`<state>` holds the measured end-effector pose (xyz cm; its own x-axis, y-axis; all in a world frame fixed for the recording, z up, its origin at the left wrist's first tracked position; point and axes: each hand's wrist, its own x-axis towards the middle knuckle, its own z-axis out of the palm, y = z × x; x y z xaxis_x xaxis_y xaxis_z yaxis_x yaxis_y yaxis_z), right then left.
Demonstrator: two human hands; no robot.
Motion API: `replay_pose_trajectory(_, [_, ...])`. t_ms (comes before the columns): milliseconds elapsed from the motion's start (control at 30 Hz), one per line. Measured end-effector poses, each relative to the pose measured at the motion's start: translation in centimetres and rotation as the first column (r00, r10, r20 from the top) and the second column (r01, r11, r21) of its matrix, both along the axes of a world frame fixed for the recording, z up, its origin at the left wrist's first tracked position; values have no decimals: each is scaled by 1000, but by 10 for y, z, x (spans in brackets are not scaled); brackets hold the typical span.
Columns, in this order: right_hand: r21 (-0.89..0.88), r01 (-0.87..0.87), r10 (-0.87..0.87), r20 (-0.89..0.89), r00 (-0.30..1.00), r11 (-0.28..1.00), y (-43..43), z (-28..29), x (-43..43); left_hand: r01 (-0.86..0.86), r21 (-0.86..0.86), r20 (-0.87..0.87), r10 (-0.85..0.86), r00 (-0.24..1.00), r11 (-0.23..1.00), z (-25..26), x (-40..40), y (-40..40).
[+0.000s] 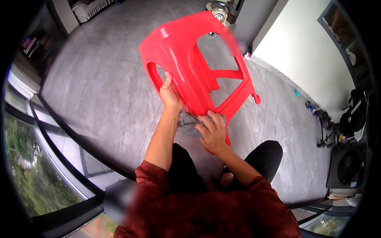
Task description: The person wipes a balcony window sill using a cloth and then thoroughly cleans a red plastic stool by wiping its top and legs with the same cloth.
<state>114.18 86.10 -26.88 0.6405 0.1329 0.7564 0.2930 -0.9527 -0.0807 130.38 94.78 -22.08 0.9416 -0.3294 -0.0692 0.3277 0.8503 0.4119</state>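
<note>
A red plastic stool point(181, 62) is tilted in front of me, above the grey tiled floor. My left hand point(172, 95) grips the near left edge of a leg panel, with its thumb on the outer face beside an oval opening. Lower down, my right hand point(213, 131) presses a crumpled grey cloth point(189, 126) against the end of the same panel. Part of the cloth lies beneath the right fingers and is hidden. My knees in black trousers point(265, 157) are bent on either side of the stool's lower end.
A glass window with dark frames point(32, 169) runs along the left. A front-loading washing machine point(346, 168) and a folded stroller point(352, 116) stand at the right. A white wall point(300, 44) and a child's ride-on toy point(219, 15) are farther off.
</note>
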Motion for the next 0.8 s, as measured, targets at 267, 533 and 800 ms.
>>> replay_pose_trajectory(267, [423,148,-133,-64,989,894,-46,7,-4,-91,47,-49,93,994,995,10,0,3])
replay_pose_trajectory(533, [487,642,-510,-389,767,592,-158,24,74,-127,96,-48,132,990,987,12,-10,1])
replay_pose_trajectory(800, [558,495,-468,-205,860,666,-56,3,45,-188,118,-89,199,976,975,4,-11,-3])
